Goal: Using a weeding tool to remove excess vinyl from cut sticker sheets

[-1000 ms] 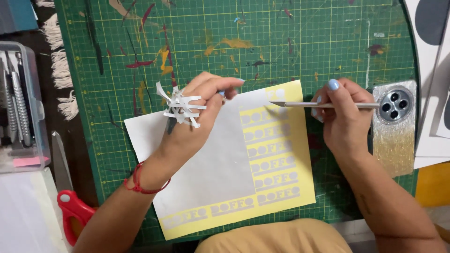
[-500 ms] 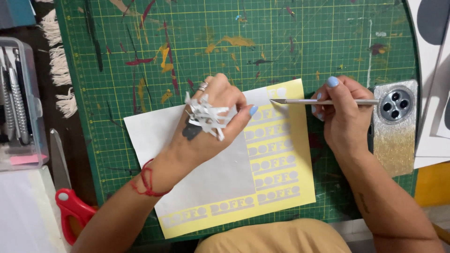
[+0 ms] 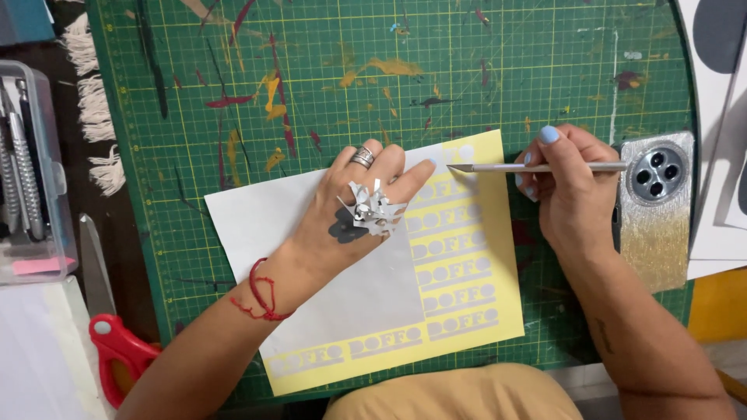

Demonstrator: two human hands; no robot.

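A yellow vinyl sheet (image 3: 467, 257) with rows of cut-out shapes lies on a paint-stained green cutting mat (image 3: 327, 85); its left part is bare grey backing (image 3: 257, 218). My left hand (image 3: 350, 210) rests flat on the sheet, fingers spread, fingertips by the top row. A clump of peeled grey vinyl scraps (image 3: 375, 208) sticks to the back of that hand. My right hand (image 3: 568, 194) grips a slim silver craft knife (image 3: 537, 167), held level, its blade tip pointing left just above the sheet's top edge near my left fingertips.
Red-handled scissors (image 3: 109, 342) lie at the lower left. A clear box of metal tools (image 3: 27, 171) stands at the left edge. A phone with a gold and silver back (image 3: 654, 225) lies to the right of my right hand. White papers (image 3: 720, 117) overlap the mat's right side.
My left hand turned palm-down and settled flat on the sheet, carrying the scrap clump on its back. The knife hand stayed almost still.
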